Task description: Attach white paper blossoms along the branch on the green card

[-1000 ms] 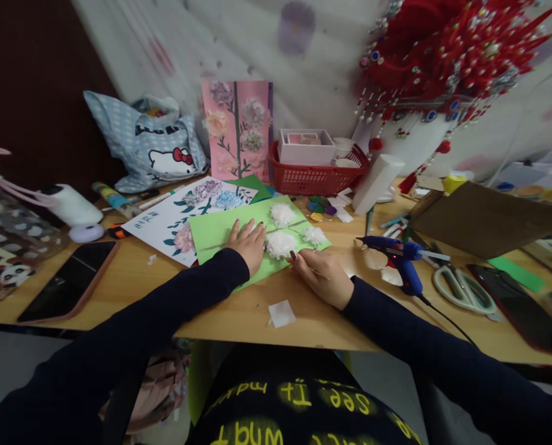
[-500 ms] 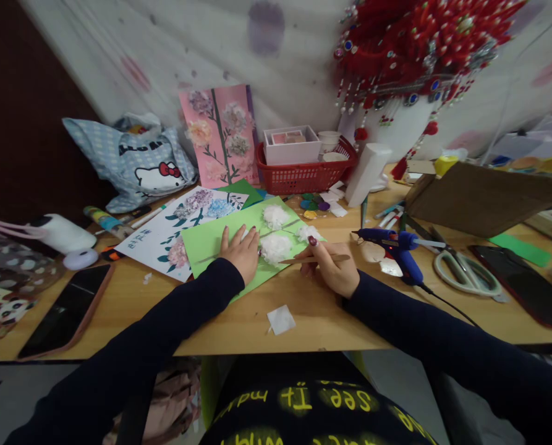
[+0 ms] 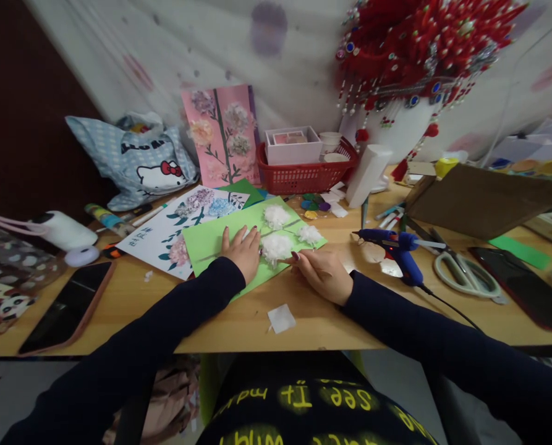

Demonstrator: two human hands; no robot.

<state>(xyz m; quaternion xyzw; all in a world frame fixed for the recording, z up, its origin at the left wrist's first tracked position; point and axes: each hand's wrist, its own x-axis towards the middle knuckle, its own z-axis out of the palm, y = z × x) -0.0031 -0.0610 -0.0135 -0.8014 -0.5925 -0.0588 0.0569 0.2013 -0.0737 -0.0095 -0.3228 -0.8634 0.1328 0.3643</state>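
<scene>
My left hand (image 3: 242, 252) lies flat with its fingers spread on a light green sheet of paper (image 3: 206, 238). White fluffy paper flowers sit on the sheet: one (image 3: 276, 248) beside my left fingertips, another (image 3: 276, 216) above it and a third (image 3: 309, 234) to the right. Grey-green stem lines run between them. My right hand (image 3: 324, 272) is closed on a slim wooden stick (image 3: 285, 261), mostly hidden by the fingers. Its tip is at the lower edge of the nearest flower. A small white paper square (image 3: 282, 318) lies on the table below.
A blue glue gun (image 3: 396, 247) lies right of my right hand, with scissors (image 3: 465, 272) and a phone (image 3: 521, 284) beyond. Another phone (image 3: 67, 306) is at left. Behind stand a red basket (image 3: 298, 179) and a pink flower picture (image 3: 222, 136).
My right hand has turned and shifted slightly left and down, so the stick, plainly seen before, is now mostly covered. The left hand stays in place on the paper.
</scene>
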